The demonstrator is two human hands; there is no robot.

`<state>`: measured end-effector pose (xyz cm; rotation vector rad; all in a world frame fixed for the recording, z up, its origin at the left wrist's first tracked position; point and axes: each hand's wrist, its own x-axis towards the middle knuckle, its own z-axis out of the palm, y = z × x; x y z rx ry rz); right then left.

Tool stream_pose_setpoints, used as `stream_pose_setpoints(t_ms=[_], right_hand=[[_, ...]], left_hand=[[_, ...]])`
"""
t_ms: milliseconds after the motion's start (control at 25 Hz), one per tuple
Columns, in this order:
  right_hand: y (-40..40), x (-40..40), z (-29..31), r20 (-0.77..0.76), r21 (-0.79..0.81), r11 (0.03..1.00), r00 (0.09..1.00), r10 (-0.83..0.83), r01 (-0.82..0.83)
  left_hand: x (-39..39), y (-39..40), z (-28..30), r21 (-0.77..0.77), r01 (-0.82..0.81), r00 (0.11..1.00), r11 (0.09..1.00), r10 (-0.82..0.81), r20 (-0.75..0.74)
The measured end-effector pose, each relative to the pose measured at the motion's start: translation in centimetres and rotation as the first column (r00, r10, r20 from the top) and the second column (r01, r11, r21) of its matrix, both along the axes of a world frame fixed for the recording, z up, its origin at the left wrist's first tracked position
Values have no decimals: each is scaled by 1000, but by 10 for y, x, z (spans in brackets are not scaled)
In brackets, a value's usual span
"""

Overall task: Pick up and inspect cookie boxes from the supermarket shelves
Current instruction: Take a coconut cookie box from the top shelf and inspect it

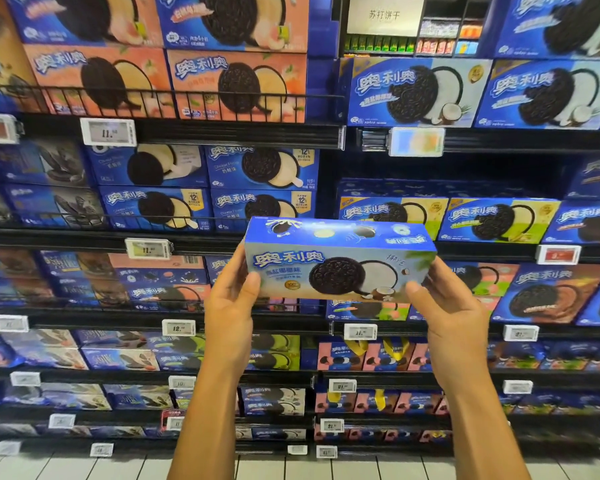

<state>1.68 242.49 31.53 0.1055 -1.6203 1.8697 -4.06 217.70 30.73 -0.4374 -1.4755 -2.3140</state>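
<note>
A blue cookie box (336, 261) with a dark sandwich cookie and coconut on its front is held up in front of the shelves, its front face toward me and its top face tilted into view. My left hand (227, 317) grips the box's left end, thumb on the front. At the right end my right hand (454, 320) grips it the same way, thumb on the lower right corner. Both forearms rise from the bottom of the view.
Supermarket shelves (222, 133) filled with cookie boxes span the whole view: peach-coloured boxes (236, 84) upper left, matching coconut boxes (413, 91) upper right. Price tags (108, 131) line the shelf edges. A pale tiled floor (84, 465) runs along the bottom.
</note>
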Motion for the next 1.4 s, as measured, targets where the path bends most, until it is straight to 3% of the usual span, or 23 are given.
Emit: stream_pose_setpoints(t_ms=[200,520,800,1080,1240,1400], right_hand=[[-1,1,5,-143,15,999,989,-33,35],[1,3,8,-149,-1,1000,988,-24,25],[-2,7,7,-54,-30,1000,999,9,-10],[3,9,13,97,-156,988,995,28,-12],[10,12,16,74,-296,944,982,176,-147],[9,13,22,97,-311,942,981,165,-128]], left_hand=[[-1,1,0,16,-164,979,986,165,-121],[1,0,3,-5,-139,981,990,137,-140],[9,-5,8,6,7,999,1000,-7,-48],[20,-6,20,-45,74,986,996,-66,156],[21,-7,24,-54,162,963,985,-146,226],[21,-5,27,-35,157,956,987,-144,254]])
